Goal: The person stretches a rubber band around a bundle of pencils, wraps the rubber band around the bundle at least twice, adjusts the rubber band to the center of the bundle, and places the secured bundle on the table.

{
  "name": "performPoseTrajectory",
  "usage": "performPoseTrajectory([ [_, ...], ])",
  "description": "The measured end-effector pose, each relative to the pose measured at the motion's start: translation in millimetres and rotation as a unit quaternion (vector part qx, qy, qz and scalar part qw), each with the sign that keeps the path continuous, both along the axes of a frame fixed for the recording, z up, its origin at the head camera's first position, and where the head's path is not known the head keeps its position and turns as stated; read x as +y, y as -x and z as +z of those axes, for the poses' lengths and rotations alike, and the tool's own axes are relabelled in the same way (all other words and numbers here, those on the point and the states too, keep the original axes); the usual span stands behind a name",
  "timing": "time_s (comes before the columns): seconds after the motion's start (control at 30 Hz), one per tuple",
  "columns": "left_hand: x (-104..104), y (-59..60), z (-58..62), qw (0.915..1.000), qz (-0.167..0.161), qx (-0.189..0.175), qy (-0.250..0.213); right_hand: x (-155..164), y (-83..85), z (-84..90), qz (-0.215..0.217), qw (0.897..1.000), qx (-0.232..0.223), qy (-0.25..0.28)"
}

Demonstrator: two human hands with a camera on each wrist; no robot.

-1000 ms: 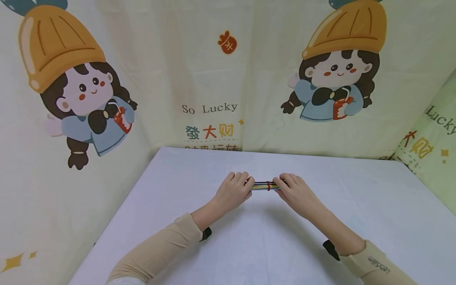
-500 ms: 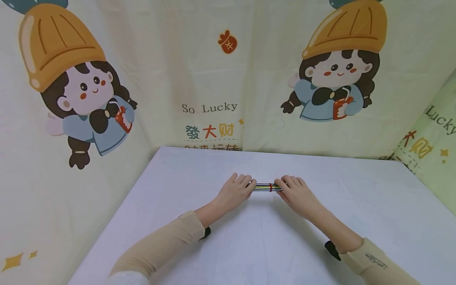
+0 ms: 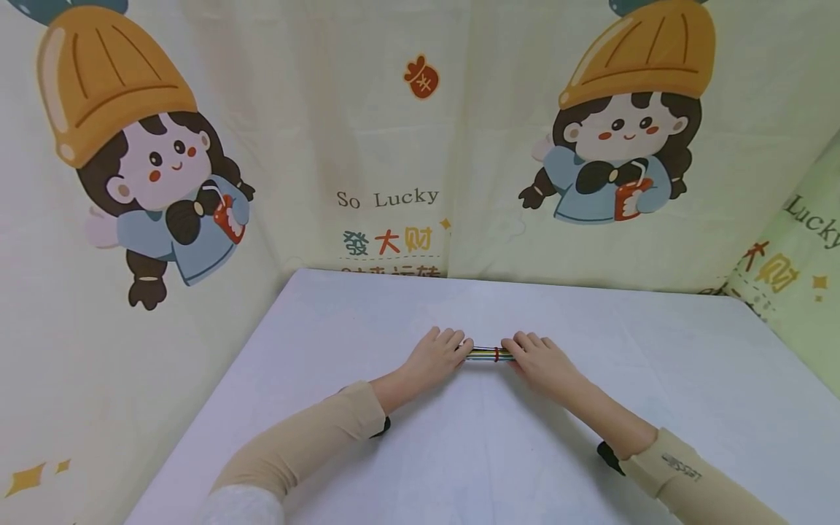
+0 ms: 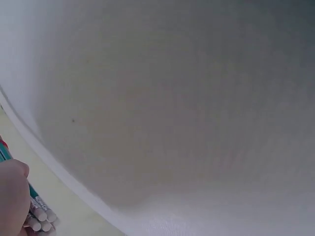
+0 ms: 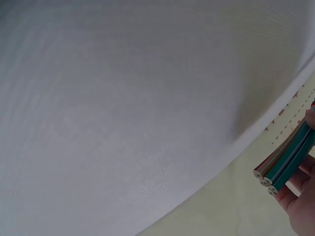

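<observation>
Pencils (image 3: 487,354) banded in red are held at mid-table (image 3: 590,328), long axis nine to three, left hand (image 3: 436,355) and right hand (image 3: 541,362) curled around the ends, closer together than before. Erasers (image 4: 40,216) show at the left wrist, cut ends (image 5: 266,179) at the right wrist.

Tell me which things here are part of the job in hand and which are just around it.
In hand:
- bundle of pencils, eraser ends by the left hand, unsharpened ends by the right
- red rubber band around the bundle
- left hand and right hand, each gripping one end

Just around:
- white table
- cartoon-print backdrop behind the table
</observation>
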State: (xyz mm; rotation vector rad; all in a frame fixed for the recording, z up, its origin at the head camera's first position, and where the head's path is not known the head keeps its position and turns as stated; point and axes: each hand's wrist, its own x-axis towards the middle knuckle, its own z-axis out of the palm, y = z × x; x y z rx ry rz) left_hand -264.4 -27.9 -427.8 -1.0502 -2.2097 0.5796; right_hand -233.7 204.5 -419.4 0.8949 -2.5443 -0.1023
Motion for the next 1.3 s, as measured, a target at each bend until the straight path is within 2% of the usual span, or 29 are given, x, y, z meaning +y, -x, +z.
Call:
performPoseTrajectory([
  [0.23,2,-2.9,-6.1,0.9999,-0.01,-0.009,0.01,-1,-3.8,-4.4,-0.001,1.0,-0.006,-0.023],
  [0.33,2,-3.5,-9.6,0.9997,-0.011,-0.01,0.017,-2,-6.2,-4.7,-0.006,0.999,-0.022,-0.034],
  [0.43,3,-3.5,-13.6,0.999,0.0,-0.029,0.033,-2,-7.9,-5.0,-0.011,0.998,-0.042,-0.039],
  [0.53,5,-4.3,-14.8,0.997,0.016,-0.058,0.049,-3,-9.0,-5.3,-0.012,0.998,-0.056,-0.037],
  [0.73,6,-7.6,-10.0,0.9891,0.044,-0.123,0.068,-4,-11.5,-6.1,-0.004,0.998,-0.062,-0.029],
  [0.97,6,-7.8,-7.9,0.9732,0.064,-0.21,0.068,-4,-11.6,-7.8,-0.014,0.997,-0.071,-0.034],
  [1.07,6,-7.6,-8.0,0.9711,0.065,-0.221,0.063,-4,-11.4,-8.7,-0.015,0.997,-0.073,-0.032],
  [1.3,6,-8.7,-5.7,0.9709,0.071,-0.22,0.063,-3,-11.1,-6.9,-0.031,0.995,-0.092,-0.034],
])
